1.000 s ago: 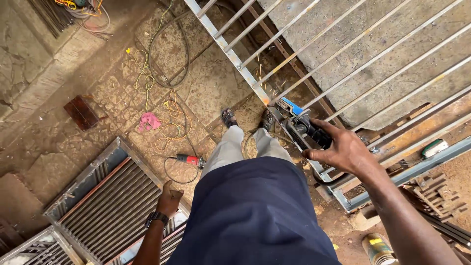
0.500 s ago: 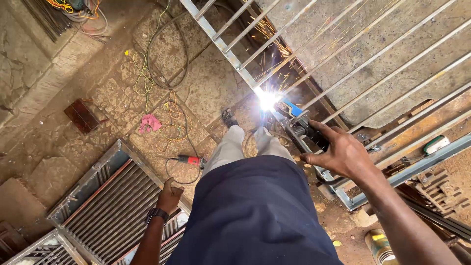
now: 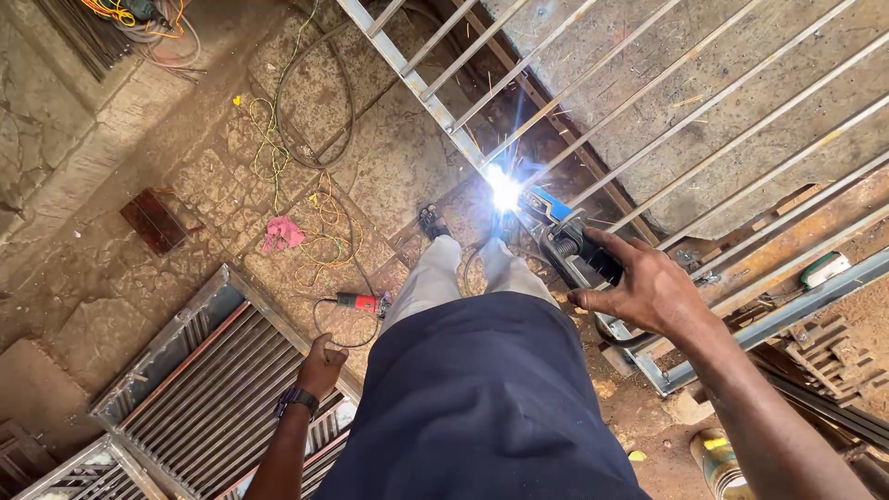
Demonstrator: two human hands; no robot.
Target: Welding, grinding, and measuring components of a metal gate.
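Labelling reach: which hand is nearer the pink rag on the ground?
Left. The left hand hangs below-right of the pink rag; the right hand is far right, holding the welding tool.

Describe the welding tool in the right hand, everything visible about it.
The dark welding electrode holder with a blue handle part looks like metal clamp jaws on a plastic-covered grip. It slants up and to the left from the right hand, whose fingers wrap its rear end. Its tip meets the grey metal bar gate frame at a bright white arc that throws sparks. The glare hides the rod itself. A dark cable seems to trail down beneath the hand.
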